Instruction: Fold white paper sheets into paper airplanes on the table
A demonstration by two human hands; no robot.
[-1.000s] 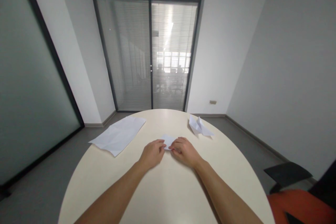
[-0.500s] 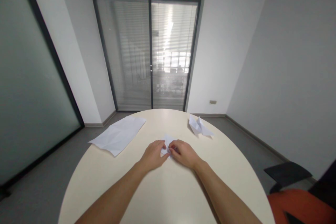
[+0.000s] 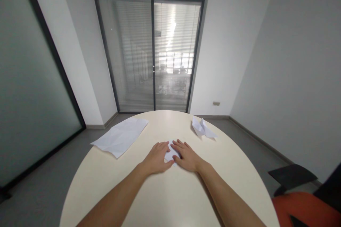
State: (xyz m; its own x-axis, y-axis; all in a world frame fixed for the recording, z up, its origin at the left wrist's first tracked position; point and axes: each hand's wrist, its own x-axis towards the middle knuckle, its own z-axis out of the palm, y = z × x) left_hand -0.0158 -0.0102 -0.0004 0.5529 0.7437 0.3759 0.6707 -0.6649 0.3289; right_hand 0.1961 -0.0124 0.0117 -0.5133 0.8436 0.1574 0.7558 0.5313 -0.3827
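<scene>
A small piece of folded white paper (image 3: 171,154) lies on the cream tabletop between my two hands. My left hand (image 3: 157,156) rests against its left side, fingers extended and the thumb along the near edge. Over the paper's right part lies my right hand (image 3: 185,155), its fingers spread flat and its thumb reaching toward the left thumb. Both hands press on the paper and hide its sides, so its full outline cannot be made out.
On the left of the round table (image 3: 165,195) lies a large creased white sheet (image 3: 121,136). A folded paper shape (image 3: 202,127) with raised points stands at the far right. An orange chair (image 3: 306,207) with a black armrest (image 3: 293,176) is beyond the table's right edge.
My right hand's fingers have gone from a curled pinch to lying flat and spread on the paper. The paper now looks flatter and more compact. The left hand has shifted slightly.
</scene>
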